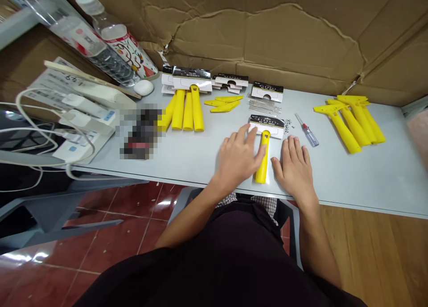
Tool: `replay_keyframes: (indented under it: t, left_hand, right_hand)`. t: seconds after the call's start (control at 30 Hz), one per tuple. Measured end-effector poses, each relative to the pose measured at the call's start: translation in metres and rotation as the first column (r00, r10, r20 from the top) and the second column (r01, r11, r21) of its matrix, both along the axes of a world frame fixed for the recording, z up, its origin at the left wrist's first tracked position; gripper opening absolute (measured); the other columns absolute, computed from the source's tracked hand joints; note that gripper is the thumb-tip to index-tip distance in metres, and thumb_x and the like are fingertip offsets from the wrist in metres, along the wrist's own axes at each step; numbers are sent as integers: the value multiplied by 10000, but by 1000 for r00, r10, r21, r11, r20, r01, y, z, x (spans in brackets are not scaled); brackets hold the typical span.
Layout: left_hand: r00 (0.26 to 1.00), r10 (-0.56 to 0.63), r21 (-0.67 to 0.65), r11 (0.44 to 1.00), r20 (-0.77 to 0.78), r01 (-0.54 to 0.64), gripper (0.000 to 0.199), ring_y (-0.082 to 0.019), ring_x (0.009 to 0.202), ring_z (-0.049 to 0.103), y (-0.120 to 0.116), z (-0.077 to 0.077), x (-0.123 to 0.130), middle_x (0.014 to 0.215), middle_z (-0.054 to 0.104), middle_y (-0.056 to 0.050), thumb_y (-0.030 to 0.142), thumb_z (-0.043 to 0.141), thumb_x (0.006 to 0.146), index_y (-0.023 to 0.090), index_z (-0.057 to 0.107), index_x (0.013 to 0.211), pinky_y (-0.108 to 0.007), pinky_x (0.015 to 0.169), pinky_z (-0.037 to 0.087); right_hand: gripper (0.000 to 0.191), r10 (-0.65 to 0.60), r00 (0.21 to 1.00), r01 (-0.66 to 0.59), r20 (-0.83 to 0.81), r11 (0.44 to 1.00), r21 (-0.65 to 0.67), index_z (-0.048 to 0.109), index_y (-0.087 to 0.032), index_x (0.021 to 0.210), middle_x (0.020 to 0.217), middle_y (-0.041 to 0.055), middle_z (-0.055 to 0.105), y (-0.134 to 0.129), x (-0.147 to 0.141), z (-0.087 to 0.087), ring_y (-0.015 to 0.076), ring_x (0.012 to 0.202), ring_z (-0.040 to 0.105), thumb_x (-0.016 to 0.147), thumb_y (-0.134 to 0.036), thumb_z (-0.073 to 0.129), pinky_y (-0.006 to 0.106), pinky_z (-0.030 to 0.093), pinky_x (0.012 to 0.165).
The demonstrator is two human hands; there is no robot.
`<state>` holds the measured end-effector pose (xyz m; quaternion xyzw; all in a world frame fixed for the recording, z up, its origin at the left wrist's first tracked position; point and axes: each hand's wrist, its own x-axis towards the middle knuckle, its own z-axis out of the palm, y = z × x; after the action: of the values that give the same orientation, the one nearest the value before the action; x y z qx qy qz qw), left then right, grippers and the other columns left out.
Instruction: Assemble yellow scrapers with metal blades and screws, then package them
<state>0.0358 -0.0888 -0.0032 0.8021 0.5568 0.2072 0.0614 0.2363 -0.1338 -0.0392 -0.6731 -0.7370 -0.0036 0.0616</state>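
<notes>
Head view, right hand (296, 168) flat, palm down

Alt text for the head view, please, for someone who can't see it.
Left hand touching a yellow handle and its card header, right hand flat on the table; nearby, more yellow handles, a screwdriver and small metal pieces.

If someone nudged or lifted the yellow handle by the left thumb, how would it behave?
The yellow handle would probably stay stiff, since it looks like moulded plastic. It's likely fairly light, being slim. A nudge might slide it across the smooth-looking tabletop, perhaps shifting the card that its upper end overlaps.
</notes>
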Motion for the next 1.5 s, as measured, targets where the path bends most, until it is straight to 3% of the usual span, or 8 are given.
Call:
replay_keyframes:
  t: [0.13, 0.27, 0.47, 0.73, 0.97, 1.07, 1.23, 1.5]
  left_hand:
    - [986, -88, -65, 995, -141, 79, 503, -374, 1104, 743, 4, 20, 34, 1561, 606, -213, 395, 593, 1053, 107, 629, 1463, -522, 834, 643]
    - [971, -94, -106, 992, -219, 72, 375, -368, 1053, 749, 13, 18, 45, 1455, 666, -217, 161, 561, 989, 75, 696, 1328, -479, 696, 651]
    - [985, -132, -76, 989, -107, 124, 356, -331, 1090, 742, 23, 2, 27, 1497, 635, -203, 69, 506, 944, 81, 708, 1237, -497, 886, 660]
    - [1000, -17, 42, 999, 6, 16, 383, -372, 1300, 662, 55, 28, -32, 1558, 597, -176, 147, 515, 967, 147, 663, 1321, -563, 1121, 564]
    - [987, 150, 145, 977, 55, -157, 451, -361, 1486, 455, 116, 60, -124, 1583, 549, -41, 527, 561, 1065, 237, 597, 1409, -620, 1297, 366]
    - [980, 196, 143, 969, 36, -199, 502, -335, 1500, 414, 146, 49, -155, 1557, 563, -20, 575, 555, 1068, 204, 579, 1407, -628, 1326, 297]
    - [979, 201, 73, 978, -45, -197, 407, -356, 1367, 577, 182, 16, -175, 1480, 645, -113, 419, 691, 925, 210, 711, 1273, -577, 1250, 421]
    - [985, 174, 99, 980, 3, -174, 464, -381, 1317, 619, 179, 7, -171, 1530, 605, -143, 438, 663, 917, 268, 712, 1346, -618, 1149, 501]
  right_hand:
    - [752, 4, 1000, -4, 8, 1000, 7, 337, 18, 1679, 1797, 244, 265, 0, 0, 1, 346, 1697, 209, 1144, -504, 260, 567, 193, 1370]
    - [751, 10, 1000, -10, 13, 1000, 14, 345, 24, 1677, 1791, 249, 273, 0, 0, -1, 355, 1693, 222, 1145, -502, 273, 575, 210, 1364]
    - [755, 22, 1000, -22, -9, 999, 43, 366, 27, 1663, 1779, 260, 298, 1, 0, -1, 354, 1691, 232, 1140, -511, 286, 586, 218, 1360]
    - [742, 25, 999, -23, -26, 999, 44, 378, 14, 1660, 1766, 261, 332, 0, 0, 0, 353, 1687, 245, 1139, -509, 295, 594, 230, 1353]
    - [735, 39, 999, -37, -33, 997, 66, 385, 26, 1651, 1760, 273, 335, -1, 1, -1, 365, 1681, 262, 1141, -499, 312, 597, 233, 1352]
    - [734, 39, 999, -37, -33, 997, 60, 383, 19, 1654, 1767, 268, 320, -1, 1, -2, 368, 1683, 254, 1140, -501, 315, 600, 232, 1353]
    - [729, 35, 999, -32, -33, 997, 65, 393, 4, 1652, 1762, 263, 339, -1, 1, -3, 368, 1682, 258, 1136, -507, 320, 596, 237, 1352]
    - [736, 47, 998, -43, -48, 995, 85, 361, -13, 1674, 1756, 264, 351, -1, 2, -5, 381, 1678, 262, 1137, -515, 312, 623, 258, 1340]
